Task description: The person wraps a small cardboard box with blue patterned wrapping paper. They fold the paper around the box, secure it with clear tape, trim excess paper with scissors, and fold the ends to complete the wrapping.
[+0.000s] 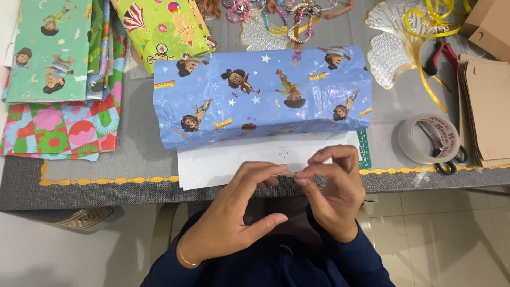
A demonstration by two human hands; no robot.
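Both hands meet at the near edge of the bench (133, 175), the left hand (239, 212) and right hand (332, 186) pinching a small clear strip (287, 174) between fingertips, just before the blue-wrapped parcel (260, 95) with its white flap (228, 162), tape roll (427, 138) lying to the right.

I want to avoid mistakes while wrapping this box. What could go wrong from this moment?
1. The small clear strip pinched between the left hand and right hand, seemingly tape, might fold and stick to itself or to the fingers.
2. The white paper flap under the blue cartoon-printed wrapped box lies loose, so the wrap may open.
3. That flap overhangs the grey table edge and could crease.
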